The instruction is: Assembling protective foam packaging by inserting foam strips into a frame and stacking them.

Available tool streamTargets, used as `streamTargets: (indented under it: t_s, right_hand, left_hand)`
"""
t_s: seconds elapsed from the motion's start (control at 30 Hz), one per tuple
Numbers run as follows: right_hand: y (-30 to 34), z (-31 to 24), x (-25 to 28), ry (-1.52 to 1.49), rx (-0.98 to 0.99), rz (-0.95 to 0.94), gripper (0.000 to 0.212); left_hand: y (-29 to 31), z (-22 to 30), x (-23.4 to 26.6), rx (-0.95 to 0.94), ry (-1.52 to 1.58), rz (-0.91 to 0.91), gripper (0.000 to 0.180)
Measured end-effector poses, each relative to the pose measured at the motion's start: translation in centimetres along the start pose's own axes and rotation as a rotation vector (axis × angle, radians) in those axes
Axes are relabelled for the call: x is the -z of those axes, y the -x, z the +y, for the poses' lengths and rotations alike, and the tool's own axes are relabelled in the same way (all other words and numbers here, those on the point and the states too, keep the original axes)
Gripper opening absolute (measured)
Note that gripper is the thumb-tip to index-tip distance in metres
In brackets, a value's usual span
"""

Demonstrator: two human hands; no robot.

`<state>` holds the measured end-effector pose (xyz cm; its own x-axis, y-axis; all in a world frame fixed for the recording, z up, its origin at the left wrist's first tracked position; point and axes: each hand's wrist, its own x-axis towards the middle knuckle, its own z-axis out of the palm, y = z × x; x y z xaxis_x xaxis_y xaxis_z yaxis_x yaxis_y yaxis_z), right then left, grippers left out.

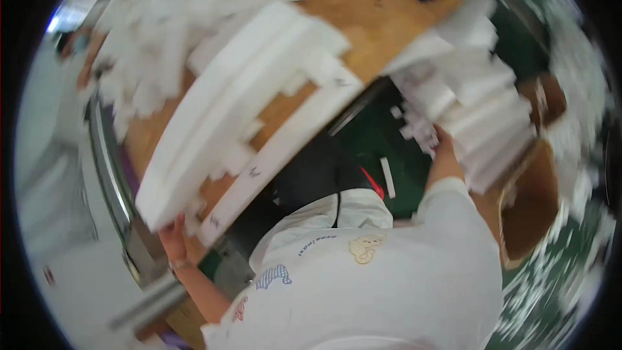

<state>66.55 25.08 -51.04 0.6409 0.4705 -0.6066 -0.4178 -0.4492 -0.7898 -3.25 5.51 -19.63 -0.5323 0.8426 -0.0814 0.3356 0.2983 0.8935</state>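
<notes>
A brown bench [372, 23] is spreading under the work, with a pile of white pieces [146, 45] covering its far left part. A long white block [227, 81] is lying on the bench; its long axis is running slantwise, roughly along the front edge, one end pointing toward the near left corner and the other toward the far right. To the right of the bench a stack of white slabs [479, 110] is leaning, and beyond it a cardboard box [531, 201] is standing open. A white strip [278, 146] is lying along the bench's front edge. At the bench's near left corner the left grip [172, 238] is touching the block's near end, so the block is stretching away from it; blur is hiding how tightly it is closing. Right of the bench, the right grip [444, 146] is reaching small white bits [420, 131]; whether it is holding any, I cannot tell.
</notes>
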Motion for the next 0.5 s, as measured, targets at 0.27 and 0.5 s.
streamTargets:
  t_s: [0.27, 0.5]
  right_hand:
    - [10.9, -5.3, 1.8, -0.294, 0.377, -0.41, 0.062]
    - [14.8, -12.0, -0.2, -0.639, 0.587, -0.45, 0.047]
  left_hand:
    - [0.3, 0.8, -2.6, -0.062, 0.059, 0.051, 0.056]
    - [1.0, 1.7, -2.9, -0.122, 0.112, 0.073, 0.069]
